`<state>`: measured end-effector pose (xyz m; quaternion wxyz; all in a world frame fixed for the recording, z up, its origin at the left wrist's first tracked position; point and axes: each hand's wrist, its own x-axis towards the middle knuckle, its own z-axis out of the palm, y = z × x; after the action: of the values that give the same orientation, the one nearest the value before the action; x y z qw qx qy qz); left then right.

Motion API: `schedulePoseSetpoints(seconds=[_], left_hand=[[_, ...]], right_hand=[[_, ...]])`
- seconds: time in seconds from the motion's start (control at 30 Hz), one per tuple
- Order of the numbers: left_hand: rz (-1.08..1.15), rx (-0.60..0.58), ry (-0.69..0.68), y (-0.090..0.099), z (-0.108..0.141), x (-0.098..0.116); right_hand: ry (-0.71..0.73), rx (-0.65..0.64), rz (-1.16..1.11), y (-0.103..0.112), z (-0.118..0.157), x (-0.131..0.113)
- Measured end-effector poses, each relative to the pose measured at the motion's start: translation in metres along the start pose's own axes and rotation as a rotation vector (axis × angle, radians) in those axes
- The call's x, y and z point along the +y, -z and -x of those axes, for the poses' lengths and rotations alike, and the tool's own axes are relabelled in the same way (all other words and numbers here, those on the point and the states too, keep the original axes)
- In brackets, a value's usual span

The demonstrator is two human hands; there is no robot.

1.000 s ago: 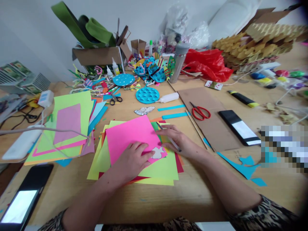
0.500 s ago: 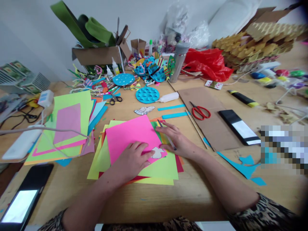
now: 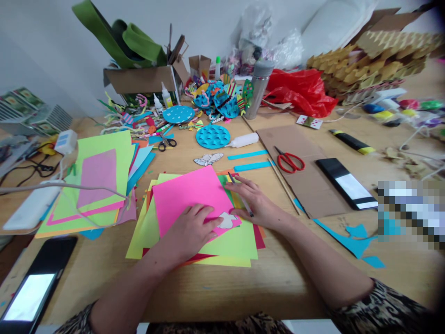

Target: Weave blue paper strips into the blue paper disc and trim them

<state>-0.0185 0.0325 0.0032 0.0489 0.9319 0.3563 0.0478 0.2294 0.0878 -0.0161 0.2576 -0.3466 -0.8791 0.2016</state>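
My left hand rests on a bright pink sheet of paper, fingers apart, with its fingertips beside a small white paper cutout. The cutout lies near the sheet's lower right corner. In my right hand is a slim pen, held between thumb and fingers, slanting across the paper's right edge. Beneath the pink sheet spreads a stack of yellow-green sheets, with red and orange edges showing. Just behind the stack lies a grey drawn paper cutout.
Red-handled scissors and a phone lie on brown cardboard at right. Blue strips, a white squeeze bottle and a blue scalloped disc sit behind. More coloured paper and another phone are at left.
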Motion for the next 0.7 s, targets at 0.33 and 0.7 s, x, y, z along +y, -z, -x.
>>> schedulePoseSetpoints(seconds=[0.33,0.7], left_hand=[[-0.003,-0.007,0.005,-0.0007,-0.0003,-0.0006],[0.013,-0.030,0.015,0.0022,-0.0003,-0.0004]], right_hand=[[-0.012,0.007,-0.016,-0.0003,-0.0006,-0.0006],[-0.048,0.095,-0.076,0.0006,-0.0007,0.0020]])
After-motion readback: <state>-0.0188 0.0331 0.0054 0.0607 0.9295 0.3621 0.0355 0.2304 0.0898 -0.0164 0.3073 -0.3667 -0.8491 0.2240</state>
